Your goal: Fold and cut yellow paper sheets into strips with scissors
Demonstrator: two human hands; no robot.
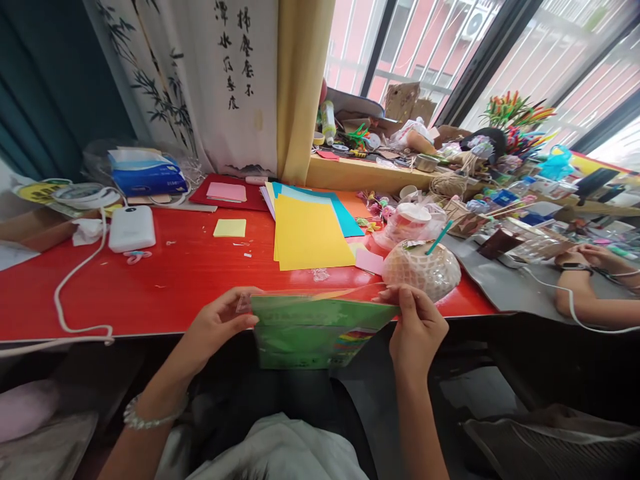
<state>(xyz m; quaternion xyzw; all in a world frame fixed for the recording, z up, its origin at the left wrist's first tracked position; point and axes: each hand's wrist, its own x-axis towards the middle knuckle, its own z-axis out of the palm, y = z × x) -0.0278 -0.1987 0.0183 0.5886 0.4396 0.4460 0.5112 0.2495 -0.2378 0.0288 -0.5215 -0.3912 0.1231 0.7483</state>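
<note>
Both our hands are pinched nearly closed on the green packet (pixel 310 330) (clear plastic over it): left hand (pixel 215 327) at one top corner, right hand (pixel 417 327) at the other, just off the near edge of our red table (pixel 185 287). Yellow sheets (pixel 313 233) lie beyond, wrapped coconut (pixel 420 270) right of them. Ledge (pixel 370 175) under the barred window is cluttered; bamboo-print curtain (pixel 200 87) hangs behind.
</note>
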